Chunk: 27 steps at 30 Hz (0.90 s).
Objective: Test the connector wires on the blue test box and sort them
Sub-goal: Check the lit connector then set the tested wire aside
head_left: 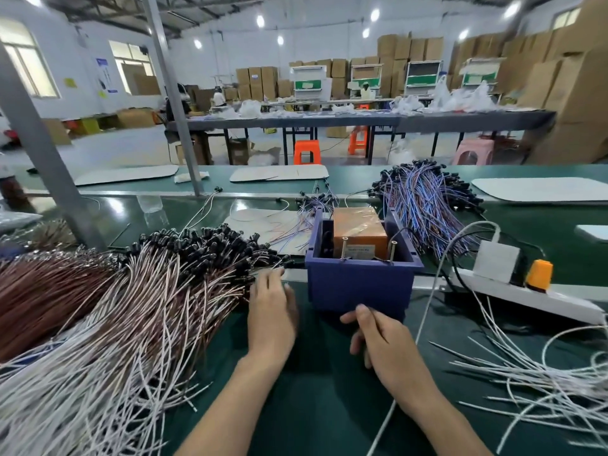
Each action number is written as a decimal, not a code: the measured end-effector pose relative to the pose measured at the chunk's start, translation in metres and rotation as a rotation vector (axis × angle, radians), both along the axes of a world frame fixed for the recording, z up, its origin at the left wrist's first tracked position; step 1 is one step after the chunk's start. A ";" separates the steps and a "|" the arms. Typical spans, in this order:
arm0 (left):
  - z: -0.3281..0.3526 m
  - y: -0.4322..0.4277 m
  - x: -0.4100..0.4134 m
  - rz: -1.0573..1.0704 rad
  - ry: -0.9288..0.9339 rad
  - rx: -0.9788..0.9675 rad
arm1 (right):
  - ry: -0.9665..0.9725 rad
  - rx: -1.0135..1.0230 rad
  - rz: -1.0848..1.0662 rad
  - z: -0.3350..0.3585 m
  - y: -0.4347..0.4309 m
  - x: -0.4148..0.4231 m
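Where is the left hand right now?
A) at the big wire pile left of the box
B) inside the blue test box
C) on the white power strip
A: the left hand touches the black connector ends of the wire pile, left of the blue test box; the right hand pinches a white wire in front of the box.

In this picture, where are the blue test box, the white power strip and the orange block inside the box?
blue test box (360, 286): head view, middle of its front wall.
white power strip (566, 301): head view, bare top near its right end.
orange block (358, 225): head view, its top face.
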<state>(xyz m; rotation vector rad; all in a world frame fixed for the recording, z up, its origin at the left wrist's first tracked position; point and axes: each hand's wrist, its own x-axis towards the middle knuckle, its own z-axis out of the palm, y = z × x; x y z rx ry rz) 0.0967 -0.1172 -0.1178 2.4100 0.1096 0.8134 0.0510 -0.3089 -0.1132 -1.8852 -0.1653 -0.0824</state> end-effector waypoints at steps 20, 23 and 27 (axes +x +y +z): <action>0.035 0.027 0.077 0.145 0.436 0.452 | -0.001 0.078 0.038 -0.004 -0.004 0.006; 0.049 0.030 0.067 0.038 0.359 0.157 | -0.008 0.079 0.033 -0.004 -0.004 0.006; 0.060 0.033 0.030 -0.130 0.203 -0.044 | -0.020 0.078 0.025 -0.004 -0.004 0.004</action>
